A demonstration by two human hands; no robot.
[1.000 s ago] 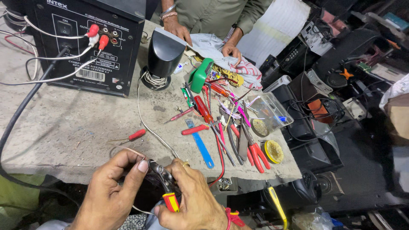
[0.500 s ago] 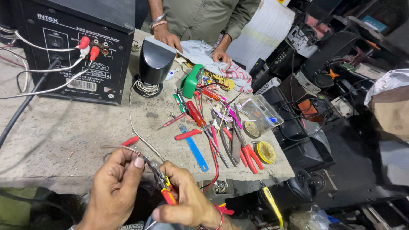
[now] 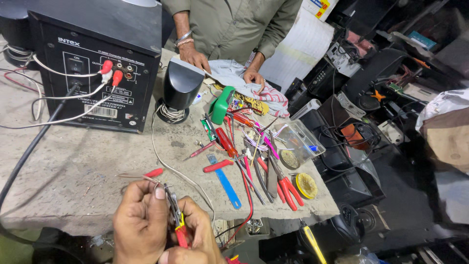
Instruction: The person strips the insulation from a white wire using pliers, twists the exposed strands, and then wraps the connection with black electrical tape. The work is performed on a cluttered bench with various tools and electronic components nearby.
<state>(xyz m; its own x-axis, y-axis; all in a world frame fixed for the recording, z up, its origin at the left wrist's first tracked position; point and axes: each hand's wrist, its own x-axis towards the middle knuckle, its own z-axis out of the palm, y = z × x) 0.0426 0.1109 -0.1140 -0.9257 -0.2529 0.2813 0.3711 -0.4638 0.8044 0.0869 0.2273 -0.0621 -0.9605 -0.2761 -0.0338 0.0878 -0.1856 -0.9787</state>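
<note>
Step in hand, as judged: working the end of a thin wire [image 3: 131, 176] with a small cutter [image 3: 176, 215] having red and yellow handles. Left hand [image 3: 141, 220]: closed, thumb and forefinger pinching the wire just beside the tool's jaws. Right hand [image 3: 198, 234]: closed round the cutter handles, low at the near edge of the worktop [image 3: 73, 166]. Location of the wire: at the near edge, running from the left hand's fingertips toward a red-sleeved plug [image 3: 154, 172] lying on the worktop. Requirement for any further move, as judged: firm pinch close to the jaws, light and even squeeze on the handles, wire kept taut and straight. Farther back: black speaker cabinet [image 3: 93, 63] with plugged leads, small black satellite speaker [image 3: 180, 88], blue strip [image 3: 224, 181], red-handled pliers [image 3: 286, 188], round yellow tin [image 3: 307, 185]. At the far edge: another person's two hands [image 3: 195, 57] resting on a cloth [image 3: 234, 73]. Hard to make out: jaw tips, masked by the left thumb; whether closed on insulation or on bare strands cannot be told. Cut off: right hand's lower part and both wrists, below the frame. Far end of the wire: lost among the other leads.
</note>
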